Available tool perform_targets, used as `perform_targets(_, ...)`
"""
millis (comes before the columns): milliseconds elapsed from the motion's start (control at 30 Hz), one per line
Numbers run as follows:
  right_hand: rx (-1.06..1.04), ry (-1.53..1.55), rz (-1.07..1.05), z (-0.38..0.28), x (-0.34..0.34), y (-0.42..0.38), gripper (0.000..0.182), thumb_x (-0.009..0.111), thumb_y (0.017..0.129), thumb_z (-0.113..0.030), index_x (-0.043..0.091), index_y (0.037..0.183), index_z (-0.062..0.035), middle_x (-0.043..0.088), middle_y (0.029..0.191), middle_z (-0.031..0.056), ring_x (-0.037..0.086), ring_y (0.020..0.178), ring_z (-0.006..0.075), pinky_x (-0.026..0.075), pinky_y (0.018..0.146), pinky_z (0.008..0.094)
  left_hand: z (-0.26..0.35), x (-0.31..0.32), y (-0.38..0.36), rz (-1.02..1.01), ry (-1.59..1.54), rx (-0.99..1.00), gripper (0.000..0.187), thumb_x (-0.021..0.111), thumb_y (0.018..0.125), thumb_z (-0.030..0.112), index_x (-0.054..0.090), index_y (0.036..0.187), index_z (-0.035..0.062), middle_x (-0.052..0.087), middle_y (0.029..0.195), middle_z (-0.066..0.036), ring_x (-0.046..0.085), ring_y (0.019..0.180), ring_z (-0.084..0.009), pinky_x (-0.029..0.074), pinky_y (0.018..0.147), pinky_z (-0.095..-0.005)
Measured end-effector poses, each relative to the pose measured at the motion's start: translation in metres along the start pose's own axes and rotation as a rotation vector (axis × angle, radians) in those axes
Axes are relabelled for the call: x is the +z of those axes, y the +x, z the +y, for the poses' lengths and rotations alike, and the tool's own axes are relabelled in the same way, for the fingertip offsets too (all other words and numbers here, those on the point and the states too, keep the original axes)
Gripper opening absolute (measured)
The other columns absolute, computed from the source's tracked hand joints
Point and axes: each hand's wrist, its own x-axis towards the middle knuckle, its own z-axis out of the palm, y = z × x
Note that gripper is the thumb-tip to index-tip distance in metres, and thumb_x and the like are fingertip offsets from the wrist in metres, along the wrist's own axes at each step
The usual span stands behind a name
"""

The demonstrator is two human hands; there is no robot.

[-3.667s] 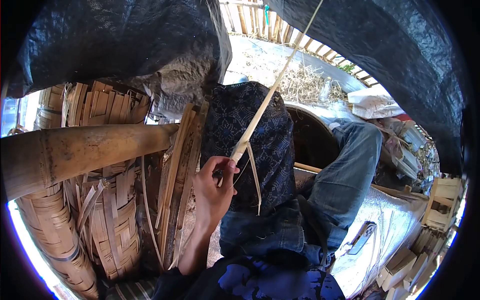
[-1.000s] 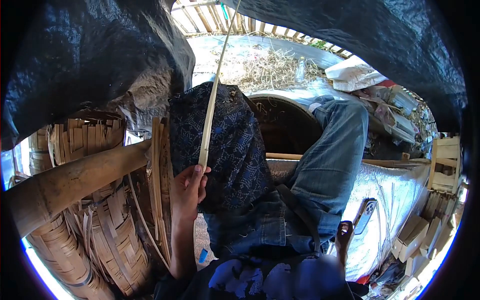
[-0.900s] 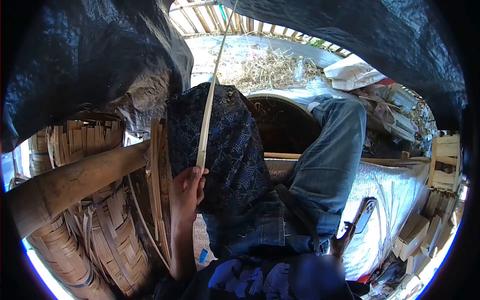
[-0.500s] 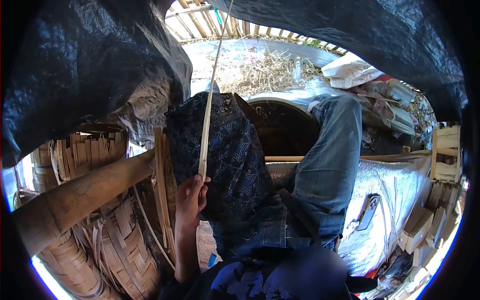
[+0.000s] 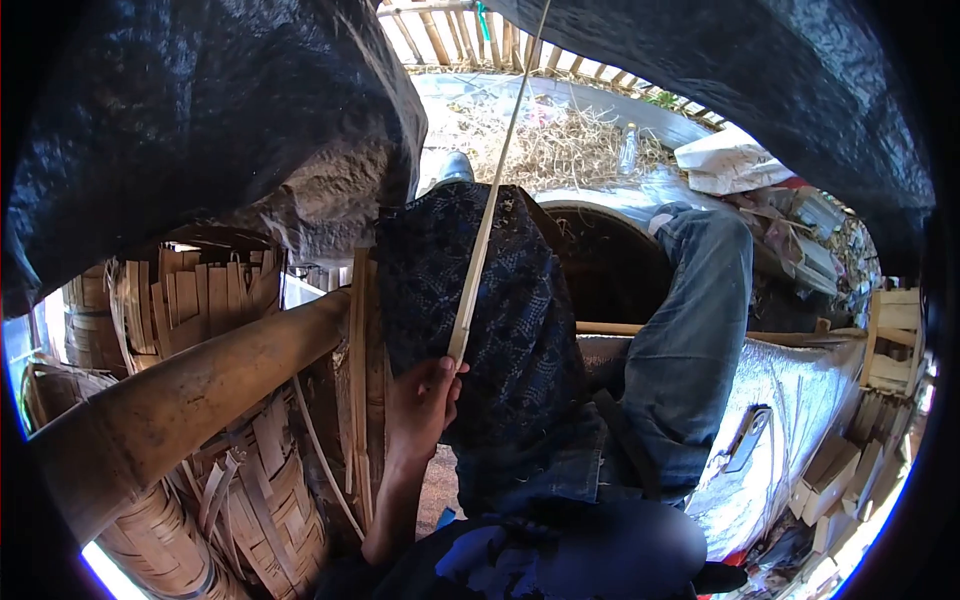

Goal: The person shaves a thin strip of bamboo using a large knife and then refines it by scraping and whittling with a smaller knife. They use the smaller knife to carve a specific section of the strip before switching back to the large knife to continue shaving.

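Note:
My left hand (image 5: 420, 405) pinches the near end of a long, thin bamboo strip (image 5: 487, 220) between thumb and fingers. From there the strip slants up and away to the right, over a dark blue patterned cloth (image 5: 510, 310) draped on my left leg, and narrows toward the top edge of the view. Its far end is out of sight. My right hand does not appear. My right leg, in blue jeans (image 5: 690, 310), is bent to the right, beside a dark round hollow (image 5: 605, 260).
A thick bamboo pole (image 5: 190, 400) juts in from the left above woven bamboo baskets (image 5: 275, 490). Black plastic sheeting (image 5: 200, 120) hangs overhead. A phone (image 5: 748, 438) lies on a silver sheet (image 5: 790, 390). Ahead are shavings (image 5: 560, 145) and a clear bottle (image 5: 628, 150); wooden pieces (image 5: 830, 470) sit far right.
The camera view has turned slightly, so the whole scene sits farther right. The bamboo strip leans somewhat more to the right. My left hand keeps its pinch on the strip.

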Motion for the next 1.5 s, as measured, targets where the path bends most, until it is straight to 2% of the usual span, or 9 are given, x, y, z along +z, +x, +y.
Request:
perform_targets(333,0.014,0.255,0.122,-0.062,-0.049,0.039,0.034,0.052,0.094,-0.024,0.044,0.117,-0.0006,0.053,0.095,0.0124,0.053,0.081,0.0193,0.046,0.065,0.0334,0.008,-0.013,-0.011,-0.211,-0.353,-0.143,0.040,0.045,0.098,0.038,0.057,0.091,0.0016,0.034,0.061,0.006,0.022,0.043,-0.0022,0.018,0.040,-0.0203)
perform_targets(400,-0.101,0.393,0.171,-0.129,-0.053,0.064,0.033,0.051,0.095,-0.024,0.043,0.117,-0.0006,0.053,0.096,0.0124,0.053,0.082,0.0192,0.046,0.065,0.0334,0.013,-0.013,-0.016,-0.357,-0.426,-0.232,0.040,0.039,0.101,0.037,0.055,0.092,0.0016,0.029,0.059,0.007,0.022,0.044,-0.0031,0.018,0.041,-0.0222)
perform_targets(433,-0.339,0.523,0.369,-0.158,-0.034,0.074,0.032,0.041,0.100,-0.026,0.041,0.123,-0.0044,0.051,0.086,0.0046,0.049,0.070,0.0093,0.042,0.053,0.0252,0.012,-0.013,-0.018,-0.365,-0.426,-0.231,0.040,0.039,0.101,0.037,0.055,0.092,0.0016,0.029,0.059,0.007,0.022,0.044,-0.0031,0.018,0.041,-0.0222)
perform_targets(600,-0.680,0.348,-0.206,-0.363,0.019,0.054,0.034,0.047,0.099,-0.025,0.042,0.128,-0.0089,0.044,0.077,-0.0013,0.041,0.060,0.0057,0.035,0.051,0.0213,0.011,-0.011,-0.027,-0.435,0.013,-0.011,0.044,0.037,0.101,0.039,0.057,0.085,0.0031,0.033,0.056,0.007,0.027,0.046,-0.0040,0.022,0.044,-0.0226)
perform_targets(667,-1.114,0.164,-0.260,-0.403,0.048,0.061,0.026,0.048,0.098,-0.018,0.047,0.121,-0.0067,0.047,0.072,0.0022,0.045,0.059,0.0098,0.037,0.051,0.0266,0.009,-0.009,-0.031,-0.359,0.131,0.008,0.046,0.038,0.101,0.038,0.057,0.081,0.0022,0.037,0.056,0.004,0.031,0.046,-0.0065,0.026,0.044,-0.0247)
perform_targets(767,-1.138,-0.054,-0.436,-0.457,0.074,0.069,0.018,0.047,0.098,-0.017,0.052,0.110,-0.0050,0.050,0.066,0.0083,0.050,0.058,0.0211,0.040,0.054,0.0347,0.005,-0.009,-0.038,-0.210,0.405,0.104,0.048,0.041,0.100,0.037,0.058,0.074,-0.0003,0.045,0.054,-0.004,0.039,0.046,-0.0157,0.033,0.046,-0.0304)
perform_targets(833,-1.311,-0.158,-0.269,-0.464,0.098,0.081,0.017,0.047,0.097,-0.018,0.052,0.098,-0.0021,0.055,0.066,0.0169,0.054,0.061,0.0362,0.040,0.057,0.0437,0.005,-0.007,-0.042,-0.131,0.561,0.183,0.049,0.043,0.099,0.036,0.058,0.071,-0.0018,0.049,0.053,-0.010,0.044,0.045,-0.0225,0.036,0.048,-0.0340)
perform_targets(967,-1.228,-0.253,-0.466,-0.460,0.113,0.085,0.023,0.046,0.097,-0.018,0.050,0.087,0.0021,0.054,0.064,0.0258,0.055,0.064,0.0457,0.039,0.055,0.0493,-0.006,-0.006,-0.044,0.119,0.919,0.202,0.048,0.051,0.095,0.034,0.060,0.064,-0.0026,0.052,0.054,-0.024,0.055,0.052,-0.0402,0.041,0.050,-0.0440)
perform_targets(1500,-1.054,-0.150,-0.654,-0.435,0.132,0.103,0.036,0.039,0.100,-0.028,0.045,0.081,0.0016,0.048,0.060,0.0223,0.048,0.057,0.0421,0.036,0.053,0.0456,-0.024,0.002,-0.038,0.296,1.119,0.448,0.035,0.059,0.090,0.028,0.057,0.066,0.0030,0.054,0.053,-0.021,0.058,0.052,-0.0392,0.043,0.046,-0.0451)
